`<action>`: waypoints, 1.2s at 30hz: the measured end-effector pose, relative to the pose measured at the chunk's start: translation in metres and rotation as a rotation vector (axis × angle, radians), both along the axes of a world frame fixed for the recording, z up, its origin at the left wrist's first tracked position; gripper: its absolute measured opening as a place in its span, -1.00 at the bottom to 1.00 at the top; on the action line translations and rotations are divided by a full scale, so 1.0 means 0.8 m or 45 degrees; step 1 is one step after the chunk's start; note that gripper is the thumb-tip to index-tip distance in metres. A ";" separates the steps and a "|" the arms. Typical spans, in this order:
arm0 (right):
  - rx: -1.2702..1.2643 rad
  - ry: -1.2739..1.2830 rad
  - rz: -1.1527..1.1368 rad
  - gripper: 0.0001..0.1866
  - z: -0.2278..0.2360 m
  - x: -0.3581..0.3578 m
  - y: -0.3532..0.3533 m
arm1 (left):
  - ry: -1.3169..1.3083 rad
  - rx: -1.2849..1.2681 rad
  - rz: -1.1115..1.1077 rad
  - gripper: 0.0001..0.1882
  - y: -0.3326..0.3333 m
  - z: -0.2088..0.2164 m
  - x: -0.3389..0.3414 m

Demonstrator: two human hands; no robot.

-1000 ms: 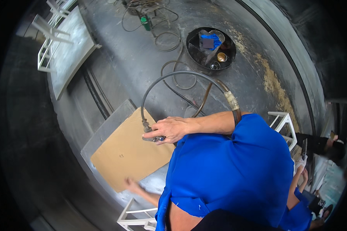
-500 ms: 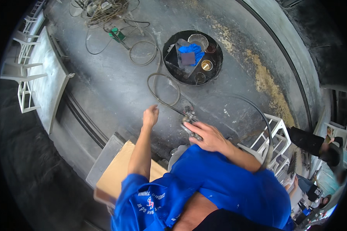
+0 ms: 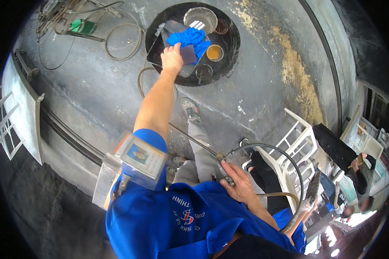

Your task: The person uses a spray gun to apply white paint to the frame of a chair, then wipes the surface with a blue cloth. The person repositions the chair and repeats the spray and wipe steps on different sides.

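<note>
My left arm is stretched forward over a round black tub. My left hand [image 3: 172, 58] is at the left edge of a crumpled blue cloth [image 3: 189, 39], beside a flat brown square pad [image 3: 187, 55]. Its fingers are curled down, and what they pinch, if anything, is hidden under the hand. Close to my body, my right hand [image 3: 240, 183] is wrapped round a metal spray gun [image 3: 221, 158] with hoses joined to it. The black tub [image 3: 235, 52] also holds a grey bowl [image 3: 201, 19], a cup of amber liquid [image 3: 215, 53] and a smaller dark cup [image 3: 204, 73].
Hoses [image 3: 124, 41] coil on the grey floor near a green device [image 3: 83, 26]. White chair frames [image 3: 296, 142] stand at right, where another person's hand holds a brush [image 3: 312, 190]. A pale panel [image 3: 23, 108] stands at left. My shoe [image 3: 189, 108] is below the tub.
My left hand has moved forward from above the floor to the cloth in the tub. My right hand, still round the spray gun, has come nearer my body. The view has shifted forward.
</note>
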State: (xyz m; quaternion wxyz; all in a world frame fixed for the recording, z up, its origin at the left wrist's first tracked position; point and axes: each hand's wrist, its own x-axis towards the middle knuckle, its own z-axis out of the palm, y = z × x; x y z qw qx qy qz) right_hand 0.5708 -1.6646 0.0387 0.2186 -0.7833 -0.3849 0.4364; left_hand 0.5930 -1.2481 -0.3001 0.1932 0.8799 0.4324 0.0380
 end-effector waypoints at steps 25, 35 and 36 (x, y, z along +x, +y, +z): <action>0.002 -0.080 -0.048 -0.37 -0.018 0.037 0.001 | -0.062 0.042 0.117 -0.69 0.037 -0.012 0.057; 0.010 -0.047 0.184 -0.36 -0.004 0.042 0.027 | -2.111 -1.379 0.580 -0.76 0.071 0.139 -0.043; 0.038 -0.019 0.225 -0.36 -0.003 0.042 0.032 | -2.382 -1.523 0.559 -0.77 0.062 0.157 -0.077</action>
